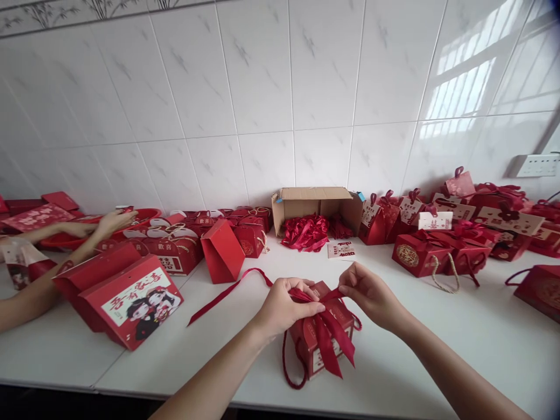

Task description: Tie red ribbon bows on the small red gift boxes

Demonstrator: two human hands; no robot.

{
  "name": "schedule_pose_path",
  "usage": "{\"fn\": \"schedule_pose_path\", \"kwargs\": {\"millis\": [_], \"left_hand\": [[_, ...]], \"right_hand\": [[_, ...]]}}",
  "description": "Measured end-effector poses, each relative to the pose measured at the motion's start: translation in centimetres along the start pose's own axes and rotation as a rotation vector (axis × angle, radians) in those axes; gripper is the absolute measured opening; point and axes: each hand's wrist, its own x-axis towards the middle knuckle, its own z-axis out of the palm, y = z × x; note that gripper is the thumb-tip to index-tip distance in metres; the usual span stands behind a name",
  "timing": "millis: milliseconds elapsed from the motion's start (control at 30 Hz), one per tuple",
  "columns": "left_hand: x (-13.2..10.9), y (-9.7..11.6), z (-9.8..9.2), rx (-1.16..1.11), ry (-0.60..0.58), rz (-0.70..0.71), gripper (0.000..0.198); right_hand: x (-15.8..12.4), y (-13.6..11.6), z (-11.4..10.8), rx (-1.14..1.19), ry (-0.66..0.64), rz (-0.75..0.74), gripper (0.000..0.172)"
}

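A small red gift box with a cord handle stands on the white counter in front of me. A red ribbon bow sits on its top, and a long ribbon tail trails off to the left. My left hand is closed, pinching the bow's left loop. My right hand is closed too, pinching the ribbon at the bow's right side. Both hands are above the box's top.
An open cardboard carton of red ribbons lies by the tiled wall. Several red gift boxes crowd the right and left. Another person's arms reach over the left boxes. A small card lies near the carton.
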Motion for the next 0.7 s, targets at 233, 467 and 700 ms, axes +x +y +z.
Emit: {"fn": "schedule_pose_path", "kwargs": {"millis": [233, 467, 700], "left_hand": [[-5.1, -1.2, -3.2, 0.341, 0.338, 0.160, 0.057], [-12.5, -1.3, -17.6, 0.984, 0.876, -0.495, 0.067], [-11.3, -1.9, -19.2, 1.083, 0.779, -0.635, 0.076]], "right_hand": [[-1.6, 0.4, 0.5, 0.060, 0.024, 0.074, 0.029], [-2.1, 2.5, -0.6, 0.053, 0.274, 0.178, 0.040], [-2.5, 2.3, -0.4, 0.061, 0.262, 0.213, 0.039]]}}
